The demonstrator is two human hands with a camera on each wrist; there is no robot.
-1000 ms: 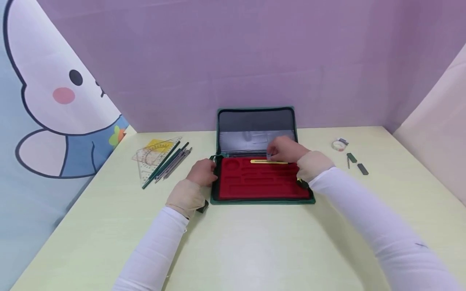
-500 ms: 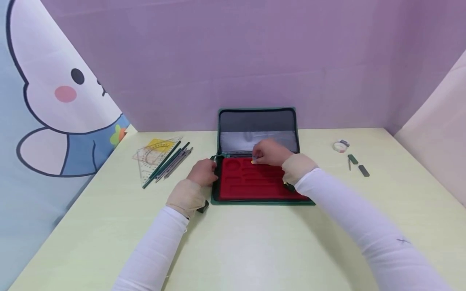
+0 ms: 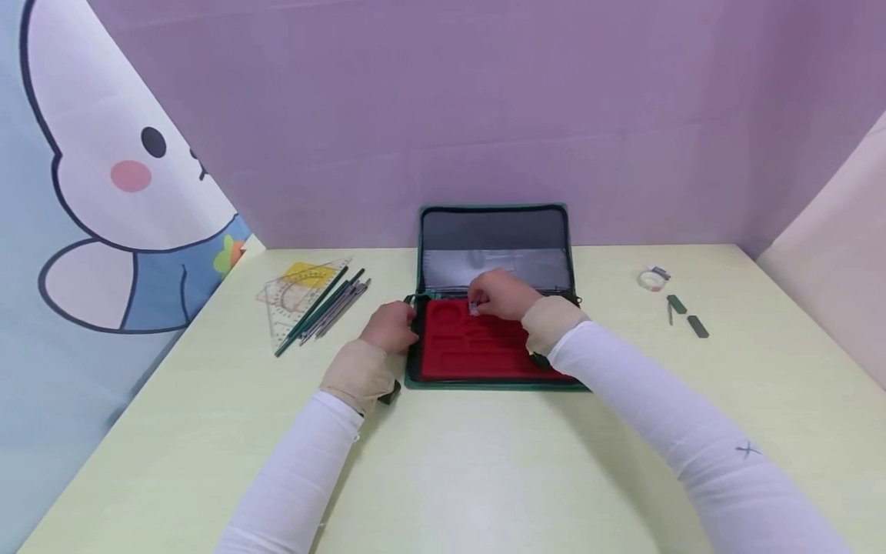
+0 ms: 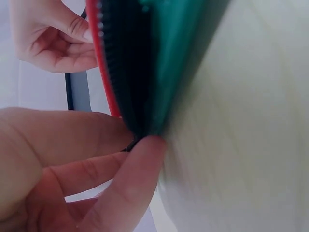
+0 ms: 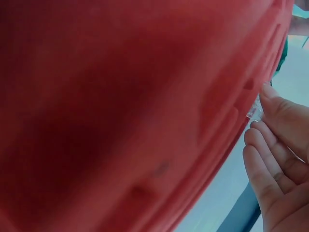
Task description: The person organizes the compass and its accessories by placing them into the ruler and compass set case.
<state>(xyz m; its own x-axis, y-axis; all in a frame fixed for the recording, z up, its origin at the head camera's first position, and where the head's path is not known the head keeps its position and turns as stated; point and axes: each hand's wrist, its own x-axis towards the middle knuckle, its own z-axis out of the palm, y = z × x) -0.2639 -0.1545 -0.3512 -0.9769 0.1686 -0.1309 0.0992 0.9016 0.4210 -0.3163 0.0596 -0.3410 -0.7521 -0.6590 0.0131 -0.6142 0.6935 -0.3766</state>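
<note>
A zip case (image 3: 493, 386) lies open, its green cover and black zipper edge framing a red moulded tray (image 3: 477, 362) with shaped recesses. My left hand (image 3: 389, 327) pinches the case's left edge; in the left wrist view thumb and finger meet on the zipper rim (image 4: 140, 131). Over the tray's upper middle, my right hand (image 3: 505, 295) pinches a small clear plastic piece (image 5: 254, 112). Its exact kind cannot be made out. That hand and wrist cover the tray's right part, so what lies beneath is hidden.
Left on the table (image 3: 471, 477) are clear set squares (image 3: 282, 319), a yellow one (image 3: 304, 274), and several pencils and metal tools (image 3: 335, 308). At right lie a tape roll (image 3: 651, 282), dark green blocks (image 3: 697, 327) and a small pin-like piece (image 3: 670, 313). The case lid (image 3: 494, 231) stands behind.
My right hand has moved left along the tray's top with the clear piece. The yellow strip seen on the tray a second ago is now out of sight. My left hand stays at the edge.
</note>
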